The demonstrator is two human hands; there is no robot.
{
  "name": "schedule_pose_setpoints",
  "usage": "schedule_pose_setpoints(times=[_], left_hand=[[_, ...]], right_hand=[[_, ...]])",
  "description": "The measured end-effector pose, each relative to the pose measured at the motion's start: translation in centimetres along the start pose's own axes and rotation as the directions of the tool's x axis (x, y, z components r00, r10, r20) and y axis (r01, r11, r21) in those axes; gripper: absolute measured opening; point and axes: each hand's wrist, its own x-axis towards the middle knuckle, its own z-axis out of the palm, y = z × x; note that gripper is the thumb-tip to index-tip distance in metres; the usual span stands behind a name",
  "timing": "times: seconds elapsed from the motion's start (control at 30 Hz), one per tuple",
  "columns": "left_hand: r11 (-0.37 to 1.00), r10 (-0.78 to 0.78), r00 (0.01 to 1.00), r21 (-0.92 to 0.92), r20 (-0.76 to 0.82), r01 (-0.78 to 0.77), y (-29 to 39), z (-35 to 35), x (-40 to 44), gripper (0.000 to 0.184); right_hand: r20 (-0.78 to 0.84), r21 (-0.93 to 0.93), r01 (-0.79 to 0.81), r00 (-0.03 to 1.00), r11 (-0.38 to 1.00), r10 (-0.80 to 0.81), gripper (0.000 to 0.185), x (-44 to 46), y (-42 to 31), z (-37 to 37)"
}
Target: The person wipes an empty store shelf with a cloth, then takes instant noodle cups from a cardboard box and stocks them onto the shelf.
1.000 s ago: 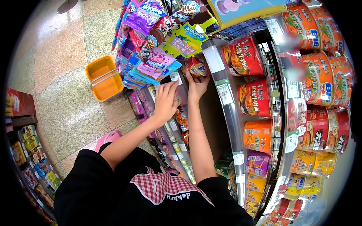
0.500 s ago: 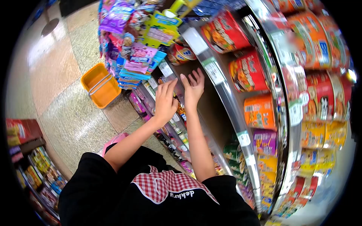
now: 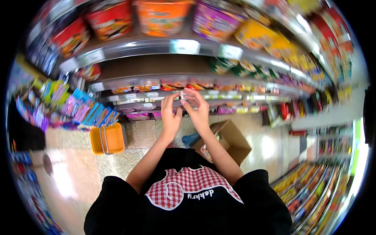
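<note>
My left hand (image 3: 171,119) is raised in front of the lower shelves, its fingers stretched up and its thumb apart from them. Beside it, my right hand (image 3: 197,111) has bent fingers, with a gap between index finger and thumb. The fingertips of both hands come close together or touch. A small pale spot shows between them, too small to make out. Behind the fingertips runs a shelf edge with white price labels (image 3: 152,94) and rows of small colourful packets (image 3: 147,87).
Cup noodles, including an orange tub (image 3: 162,17), line the upper shelf. Green cups (image 3: 223,65) stand lower right. On the floor are an orange basket (image 3: 108,139) and an open cardboard box (image 3: 237,147). Bagged snacks (image 3: 78,107) hang at left.
My view has turned to the right and now faces the shelves squarely. The cardboard box has come into view. My hands have drawn closer, fingertips nearly meeting.
</note>
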Motion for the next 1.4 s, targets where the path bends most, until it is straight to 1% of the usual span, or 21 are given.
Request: schedule_pose_setpoints(times=[0.1, 0.17, 0.3, 0.33, 0.37, 0.57, 0.6, 0.73, 0.77, 0.83, 0.87, 0.93, 1.0, 1.1, 1.17, 1.2, 1.23, 1.3, 1.33, 1.37, 1.4], left_hand=[[0.998, 0.022, 0.987, -0.054, 0.161, -0.014, 1.2, 3.1, -2.3, 0.050], [0.995, -0.020, 0.962, -0.088, 0.272, 0.045, -0.2, 4.8, -3.7, 0.047], [0.997, -0.010, 0.858, -0.064, 0.513, 0.050, 2.1, 8.9, -8.5, 0.045], [0.996, -0.021, 0.815, -0.063, 0.579, 0.070, 2.3, 9.8, -9.8, 0.044], [0.990, -0.051, 0.769, -0.070, 0.637, 0.124, -2.8, 8.4, -8.9, 0.044], [0.963, -0.202, 0.445, 0.092, 0.873, 0.255, -5.6, 15.1, -18.8, 0.041], [0.960, -0.231, 0.413, 0.137, 0.881, 0.244, -9.9, 14.5, -18.5, 0.042], [0.952, -0.306, 0.327, 0.295, 0.894, 0.081, -14.9, 18.9, -24.0, 0.041], [0.940, -0.336, 0.301, 0.336, 0.893, 0.051, -16.2, 20.3, -24.7, 0.041], [0.873, -0.476, 0.222, 0.488, 0.851, 0.001, -20.9, 22.2, -25.0, 0.044], [0.845, -0.532, 0.152, 0.534, 0.833, 0.033, -22.8, 24.1, -25.5, 0.044], [0.757, -0.650, 0.003, 0.647, 0.760, 0.095, -27.7, 26.1, -27.1, 0.044], [0.697, -0.705, 0.005, 0.692, 0.709, 0.186, -33.0, 27.6, -28.9, 0.046], [0.594, -0.786, -0.035, 0.771, 0.617, 0.229, -37.7, 28.8, -29.2, 0.053], [0.600, -0.793, 0.009, 0.779, 0.609, 0.182, -39.7, 29.7, -30.0, 0.054], [0.603, -0.795, 0.033, 0.781, 0.606, 0.162, -40.4, 29.9, -30.4, 0.055], [0.589, -0.804, 0.138, 0.806, 0.578, 0.062, -40.7, 30.1, -31.0, 0.056], [0.532, -0.847, 0.010, 0.847, 0.532, -0.005, -42.6, 30.6, -30.9, 0.074], [0.506, -0.862, -0.050, 0.862, 0.504, -0.039, -44.0, 30.9, -31.0, 0.084], [0.513, -0.857, -0.074, 0.858, 0.510, -0.023, -45.1, 31.1, -31.3, 0.081], [0.518, -0.852, -0.098, 0.855, 0.515, -0.008, -46.7, 31.3, -32.0, 0.078]], right_hand=[[-0.157, -0.001, -0.028, 0.987, 1.000, 0.028, 0.043, -4.0, 0.9, -4.6], [-0.256, -0.004, -0.052, 0.965, 0.999, 0.050, 0.043, -6.1, 2.6, -6.2], [-0.458, 0.036, -0.161, 0.874, 0.986, 0.160, 0.039, -13.3, 3.2, -12.1], [-0.507, 0.036, -0.184, 0.844, 0.982, 0.177, 0.039, -15.1, 3.7, -13.3], [-0.543, 0.015, -0.239, 0.814, 0.971, 0.209, 0.038, -14.2, 6.8, -10.2], [-0.719, 0.096, -0.383, 0.611, 0.919, 0.330, 0.037, -24.6, 11.5, -17.7], [-0.728, 0.105, -0.435, 0.579, 0.894, 0.367, 0.037, -23.6, 13.6, -15.7], [-0.730, 0.334, -0.481, 0.412, 0.811, 0.545, 0.033, -28.3, 19.3, -17.8], [-0.717, 0.342, -0.558, 0.365, 0.756, 0.594, 0.032, -29.0, 21.0, -18.1], [-0.702, 0.399, -0.584, 0.302, 0.707, 0.645, 0.031, -28.8, 26.5, -16.5], [-0.698, 0.427, -0.585, 0.271, 0.690, 0.662, 0.030, -29.4, 29.3, -16.7], [-0.518, 0.738, -0.391, 0.196, 0.551, 0.833, 0.041, -30.4, 35.3, -16.5], [-0.398, 0.808, -0.443, 0.075, 0.388, 0.914, 0.043, -29.1, 36.8, -17.0], [-0.330, 0.755, -0.585, 0.051, 0.295, 0.943, 0.042, -28.7, 44.7, -15.8], [-0.313, 0.726, -0.653, -0.035, 0.216, 0.949, 0.042, -30.0, 52.0, -14.1], [-0.303, 0.734, -0.645, -0.034, 0.210, 0.953, 0.043, -30.6, 54.1, -13.3], [-0.292, 0.742, -0.638, -0.033, 0.205, 0.956, 0.044, -31.2, 56.2, -12.6], [-0.300, 0.762, -0.600, 0.008, 0.245, 0.954, 0.047, -33.8, 63.3, -10.0], [-0.323, 0.771, -0.565, 0.049, 0.293, 0.945, 0.048, -33.6, 63.5, -9.8], [-0.242, 0.863, -0.459, -0.003, 0.213, 0.970, 0.056, -33.1, 63.5, -9.7], [-0.249, 0.811, -0.554, -0.035, 0.189, 0.968, 0.059, -31.1, 61.6, -11.0]])
